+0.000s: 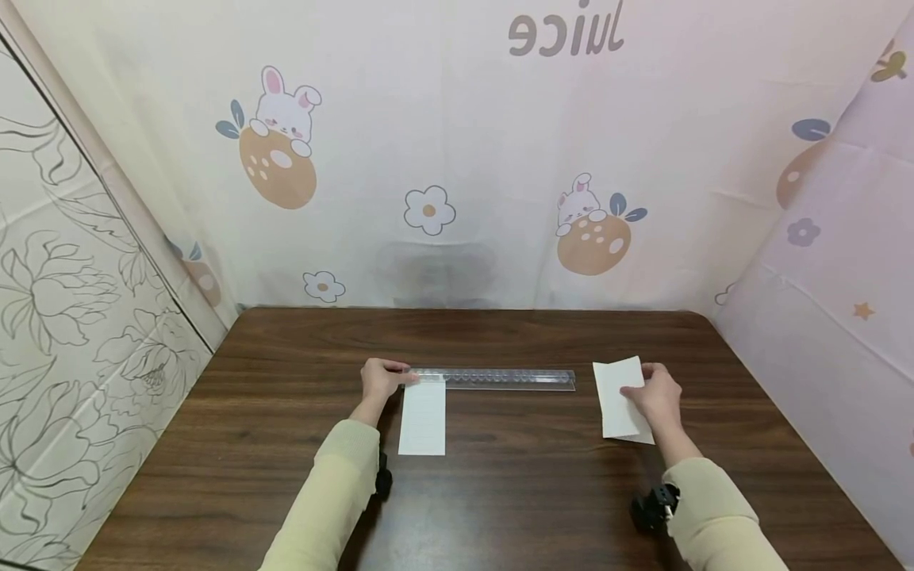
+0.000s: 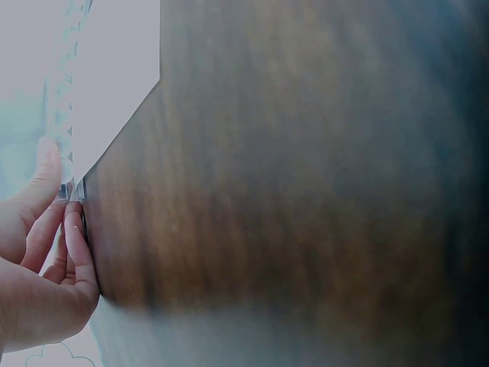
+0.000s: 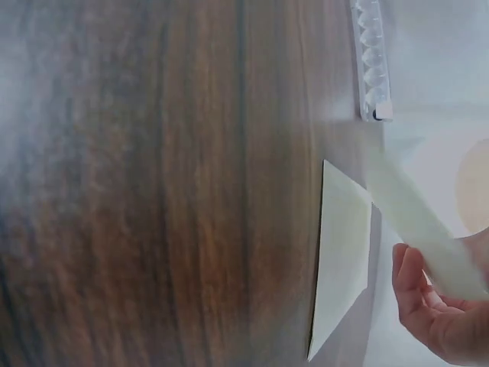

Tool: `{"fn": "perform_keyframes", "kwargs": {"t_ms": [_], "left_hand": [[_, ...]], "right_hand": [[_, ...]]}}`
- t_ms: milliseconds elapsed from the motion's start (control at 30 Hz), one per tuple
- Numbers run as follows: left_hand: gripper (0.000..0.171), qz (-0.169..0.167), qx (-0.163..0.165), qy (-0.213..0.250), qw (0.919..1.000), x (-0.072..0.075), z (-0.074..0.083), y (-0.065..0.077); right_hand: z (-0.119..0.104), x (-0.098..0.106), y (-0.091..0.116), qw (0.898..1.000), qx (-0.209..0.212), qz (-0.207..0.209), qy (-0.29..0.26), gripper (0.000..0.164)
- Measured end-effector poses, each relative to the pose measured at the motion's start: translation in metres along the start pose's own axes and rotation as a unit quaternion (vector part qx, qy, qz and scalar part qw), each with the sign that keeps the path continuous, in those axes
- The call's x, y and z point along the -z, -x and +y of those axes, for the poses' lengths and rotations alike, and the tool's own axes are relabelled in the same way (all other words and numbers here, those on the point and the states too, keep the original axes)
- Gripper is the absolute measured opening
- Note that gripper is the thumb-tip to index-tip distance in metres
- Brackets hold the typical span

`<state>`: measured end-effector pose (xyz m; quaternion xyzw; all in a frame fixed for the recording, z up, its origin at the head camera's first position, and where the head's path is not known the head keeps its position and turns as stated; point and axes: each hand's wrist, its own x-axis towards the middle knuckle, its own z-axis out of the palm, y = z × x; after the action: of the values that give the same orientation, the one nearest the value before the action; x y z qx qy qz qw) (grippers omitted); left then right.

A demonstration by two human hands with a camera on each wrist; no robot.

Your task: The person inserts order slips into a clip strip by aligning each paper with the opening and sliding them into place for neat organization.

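Note:
A long clear plastic strip with a row of rounded bumps lies across the table. At its left end my left hand grips it, thumb on top and fingers curled below in the left wrist view. A white paper slip stretches toward me from that end, its far edge overlapping the strip near the thumb. To the right, my right hand pinches a white paper sheet by its right side, raised and tilted. Below it, a second white sheet lies on the tabletop, mostly hidden in the head view.
The dark wood-grain table ends at a patterned cloth hanging behind it. More printed cloth hangs at both sides. Black wrist cameras sit at the sleeve cuffs.

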<state>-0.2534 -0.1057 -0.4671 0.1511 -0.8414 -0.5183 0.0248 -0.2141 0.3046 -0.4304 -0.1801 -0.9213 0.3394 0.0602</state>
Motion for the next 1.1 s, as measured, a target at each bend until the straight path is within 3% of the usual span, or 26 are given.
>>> {"fn": "perform_keyframes", "kwargs": {"t_ms": [333, 1100], "left_hand": [[0.021, 0.009, -0.008, -0.016, 0.9998, 0.0, 0.0, -0.001], [0.021, 0.005, -0.013, -0.018, 0.9997, 0.0, -0.001, -0.002]], "right_hand": [[0.0, 0.004, 0.011, 0.998, 0.013, 0.038, -0.04, 0.052], [-0.013, 0.001, 0.046, 0.995, 0.012, 0.032, -0.095, 0.055]]}}
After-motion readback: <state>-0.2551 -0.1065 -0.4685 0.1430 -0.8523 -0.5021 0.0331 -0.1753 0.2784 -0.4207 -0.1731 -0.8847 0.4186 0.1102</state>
